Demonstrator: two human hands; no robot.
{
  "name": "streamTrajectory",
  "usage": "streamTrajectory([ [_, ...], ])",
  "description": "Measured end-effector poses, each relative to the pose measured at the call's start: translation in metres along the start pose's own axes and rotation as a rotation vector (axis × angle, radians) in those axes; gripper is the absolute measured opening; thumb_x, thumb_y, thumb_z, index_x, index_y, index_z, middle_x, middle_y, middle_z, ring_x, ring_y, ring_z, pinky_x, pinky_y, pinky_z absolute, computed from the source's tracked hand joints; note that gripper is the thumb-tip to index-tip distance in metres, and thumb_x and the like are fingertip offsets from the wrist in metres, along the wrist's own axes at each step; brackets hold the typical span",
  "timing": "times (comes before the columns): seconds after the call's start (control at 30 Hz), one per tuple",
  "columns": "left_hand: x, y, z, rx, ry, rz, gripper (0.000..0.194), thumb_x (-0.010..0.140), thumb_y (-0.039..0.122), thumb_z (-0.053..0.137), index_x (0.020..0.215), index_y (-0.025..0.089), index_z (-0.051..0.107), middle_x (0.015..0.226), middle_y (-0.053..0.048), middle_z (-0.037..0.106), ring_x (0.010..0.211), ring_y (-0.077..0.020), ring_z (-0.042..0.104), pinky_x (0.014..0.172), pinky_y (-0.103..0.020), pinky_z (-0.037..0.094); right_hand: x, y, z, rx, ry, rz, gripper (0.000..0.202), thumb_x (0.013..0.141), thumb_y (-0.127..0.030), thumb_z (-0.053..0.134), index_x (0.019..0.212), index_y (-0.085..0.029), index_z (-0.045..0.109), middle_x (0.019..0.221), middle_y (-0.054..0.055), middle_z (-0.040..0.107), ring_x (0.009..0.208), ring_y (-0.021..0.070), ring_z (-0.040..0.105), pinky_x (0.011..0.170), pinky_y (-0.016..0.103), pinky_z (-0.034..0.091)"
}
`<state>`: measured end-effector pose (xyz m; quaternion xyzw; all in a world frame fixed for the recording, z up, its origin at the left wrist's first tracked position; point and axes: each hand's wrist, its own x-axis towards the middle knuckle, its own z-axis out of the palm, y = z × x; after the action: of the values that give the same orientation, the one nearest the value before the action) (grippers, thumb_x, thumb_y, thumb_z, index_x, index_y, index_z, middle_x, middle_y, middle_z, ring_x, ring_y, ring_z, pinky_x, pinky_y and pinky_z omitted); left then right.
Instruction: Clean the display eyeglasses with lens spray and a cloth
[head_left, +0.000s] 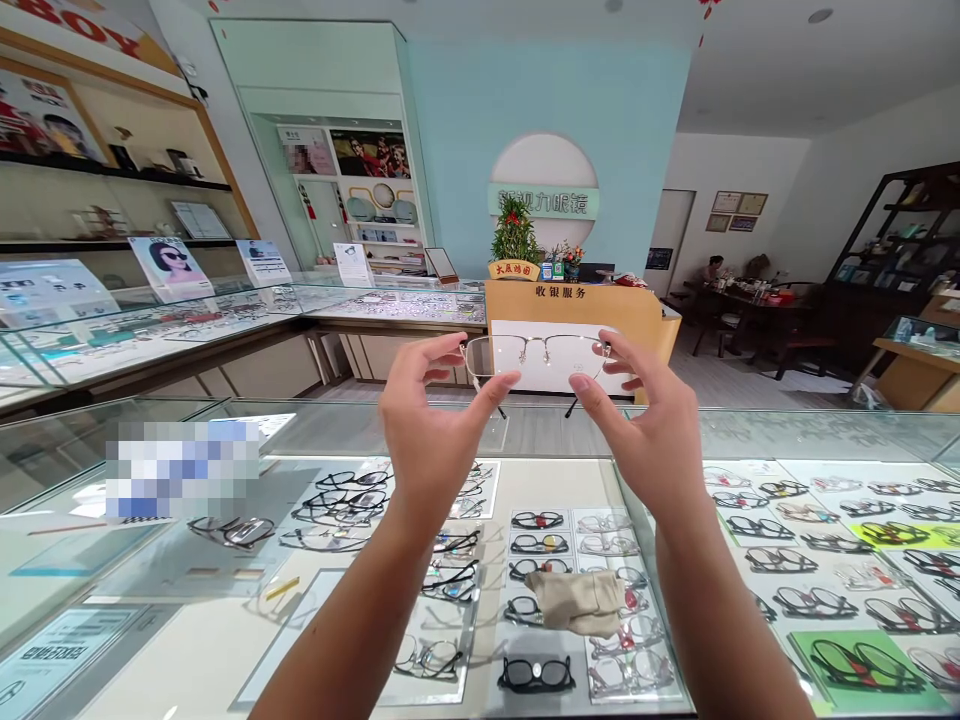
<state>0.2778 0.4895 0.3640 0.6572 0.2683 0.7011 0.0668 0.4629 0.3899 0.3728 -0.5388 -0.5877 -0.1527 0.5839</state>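
A pair of eyeglasses [535, 345] with a thin half-rim frame is held up in front of me, above the glass counter. My left hand [439, 400] pinches the left end of the frame between thumb and fingers. At the opposite end, my right hand [645, 405] grips the frame the same way. The dark temple tips point downward below the lenses. Under my hands, a beige cloth [577, 602] lies crumpled on the counter glass, over rows of displayed glasses.
The glass counter [555, 470] spans the foreground, with many frames in it. Loose glasses [232, 530] rest at its left. Ahead stands a wooden cashier desk [581, 300] with a plant [514, 235]. Another showcase [262, 330] runs along the left. A person [712, 270] sits far right.
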Motion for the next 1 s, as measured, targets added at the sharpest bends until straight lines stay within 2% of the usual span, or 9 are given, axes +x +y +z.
streamTrajectory([
  [0.13, 0.001, -0.007, 0.005, -0.051, -0.043, -0.061, 0.053, 0.081, 0.051, 0.088, 0.122, 0.024, 0.07, 0.113, -0.009, 0.074, 0.103, -0.0238, 0.072, 0.092, -0.042, 0.059, 0.0, -0.003, -0.001, -0.025, 0.014, -0.016, 0.049, 0.099, -0.057, 0.066, 0.141, -0.031, 0.066, 0.123, 0.011, 0.077, 0.106, 0.0301, 0.073, 0.086, 0.048, 0.059],
  [0.33, 0.001, -0.01, 0.006, -0.088, -0.063, -0.08, 0.054, 0.081, 0.051, 0.088, 0.123, 0.023, 0.07, 0.115, -0.01, 0.074, 0.106, -0.0242, 0.072, 0.094, -0.042, 0.06, 0.0, -0.003, -0.001, -0.049, 0.026, -0.031, 0.049, 0.099, -0.057, 0.066, 0.142, -0.033, 0.065, 0.121, 0.01, 0.077, 0.106, 0.0309, 0.072, 0.086, 0.049, 0.06],
  [0.67, 0.001, -0.012, 0.009, -0.066, -0.017, 0.043, 0.058, 0.082, 0.05, 0.088, 0.129, 0.023, 0.067, 0.125, -0.01, 0.071, 0.115, -0.0255, 0.071, 0.104, -0.046, 0.059, 0.001, -0.005, -0.001, -0.059, 0.037, -0.105, 0.047, 0.103, -0.051, 0.062, 0.147, -0.036, 0.059, 0.135, 0.01, 0.072, 0.124, 0.0341, 0.067, 0.091, 0.053, 0.061],
  [1.0, -0.003, -0.009, 0.014, -0.116, -0.005, 0.047, 0.058, 0.088, 0.046, 0.084, 0.137, 0.026, 0.061, 0.135, -0.01, 0.068, 0.123, -0.0266, 0.07, 0.107, -0.045, 0.057, 0.001, 0.0, 0.003, -0.001, 0.015, -0.082, 0.05, 0.101, -0.05, 0.065, 0.148, -0.034, 0.059, 0.14, 0.01, 0.07, 0.127, 0.0324, 0.066, 0.092, 0.05, 0.062],
])
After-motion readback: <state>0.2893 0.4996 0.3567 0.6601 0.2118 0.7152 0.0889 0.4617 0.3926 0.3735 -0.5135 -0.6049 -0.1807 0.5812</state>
